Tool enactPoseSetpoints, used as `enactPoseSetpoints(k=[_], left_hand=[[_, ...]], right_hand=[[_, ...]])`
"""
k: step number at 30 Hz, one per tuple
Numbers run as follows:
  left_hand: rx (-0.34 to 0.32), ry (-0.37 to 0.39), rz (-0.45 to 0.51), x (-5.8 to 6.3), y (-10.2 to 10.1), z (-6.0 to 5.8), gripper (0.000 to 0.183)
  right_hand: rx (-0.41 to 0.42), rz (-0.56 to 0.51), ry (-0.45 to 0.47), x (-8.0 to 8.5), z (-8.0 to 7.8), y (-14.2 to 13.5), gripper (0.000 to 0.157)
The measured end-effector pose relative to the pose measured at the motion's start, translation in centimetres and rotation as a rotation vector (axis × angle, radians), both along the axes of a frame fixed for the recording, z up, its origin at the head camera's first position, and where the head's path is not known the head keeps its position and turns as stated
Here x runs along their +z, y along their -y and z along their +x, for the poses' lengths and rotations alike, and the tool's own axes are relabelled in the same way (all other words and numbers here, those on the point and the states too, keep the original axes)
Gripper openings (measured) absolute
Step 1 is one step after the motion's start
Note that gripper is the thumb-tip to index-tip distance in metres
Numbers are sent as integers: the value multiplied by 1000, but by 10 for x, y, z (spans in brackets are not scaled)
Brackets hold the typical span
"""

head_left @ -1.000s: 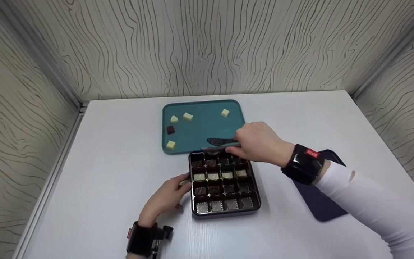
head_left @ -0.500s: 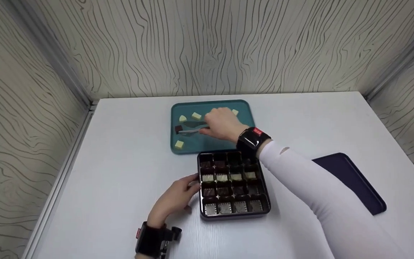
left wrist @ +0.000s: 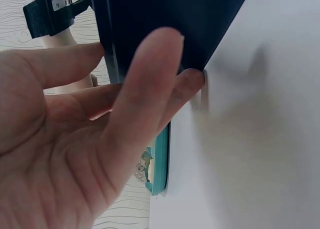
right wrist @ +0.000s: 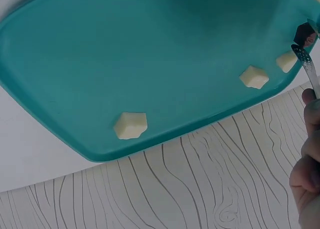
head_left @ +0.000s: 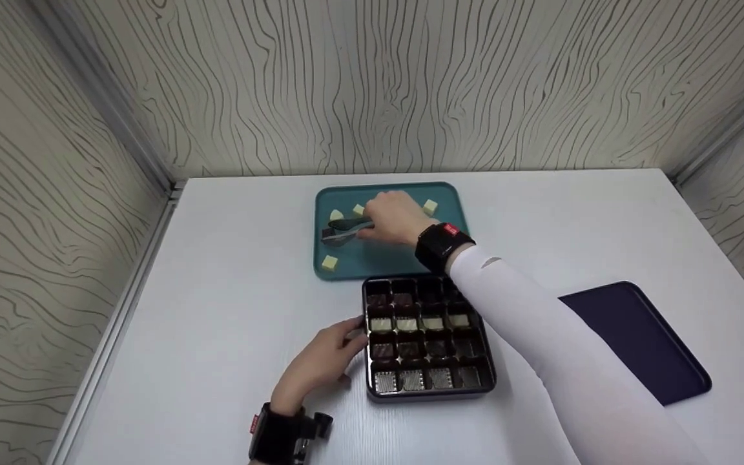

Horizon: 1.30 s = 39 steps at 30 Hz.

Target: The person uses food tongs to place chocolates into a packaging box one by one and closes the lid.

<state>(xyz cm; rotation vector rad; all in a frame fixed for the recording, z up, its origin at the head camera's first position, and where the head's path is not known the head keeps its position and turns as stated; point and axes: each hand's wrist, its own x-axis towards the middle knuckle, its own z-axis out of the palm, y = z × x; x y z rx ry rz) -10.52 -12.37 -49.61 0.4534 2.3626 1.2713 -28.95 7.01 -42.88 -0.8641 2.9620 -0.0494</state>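
My right hand [head_left: 394,216] grips black-tipped tongs [head_left: 350,224] over the left part of the teal tray [head_left: 382,265]. The tong tips stand on either side of a dark chocolate cube [head_left: 327,233]; the right wrist view has the tips right at this chocolate [right wrist: 304,35]. With fingers fairly straight, my left hand [head_left: 320,358] touches the left side of a dark box [head_left: 428,396]. Its compartments bear dark pieces and a row of pale ones [head_left: 433,323]. The front row shows ridged, silvery-looking bottoms [head_left: 412,380]. My right sleeve hides the box's back right corner.
Several pale chocolates lie on the tray, one at its front left [head_left: 329,263], another at its back right [head_left: 431,206]. A dark blue lid [head_left: 637,342] lies on the white table [head_left: 217,310] to the right, partly under my right forearm in view.
My right hand has moved with the tongs from the box's back edge leftward over the tray, and the tips have closed in around the dark chocolate. The left hand stays at the box.
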Motion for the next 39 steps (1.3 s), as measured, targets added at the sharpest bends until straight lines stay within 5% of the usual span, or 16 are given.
enactPoseSetpoints(k=[22,31,39], left_hand=[[-28,-16,6,2,-2,-1,57],[-32,-7,8,1,-3,0,57],[-24,2,-1,3,-2,-1,57]], right_hand=[[22,-7,92,9,-8,3,38],[-8,-62,72,5,-2,4,52],[35,-146,24,29,21,-19,42]])
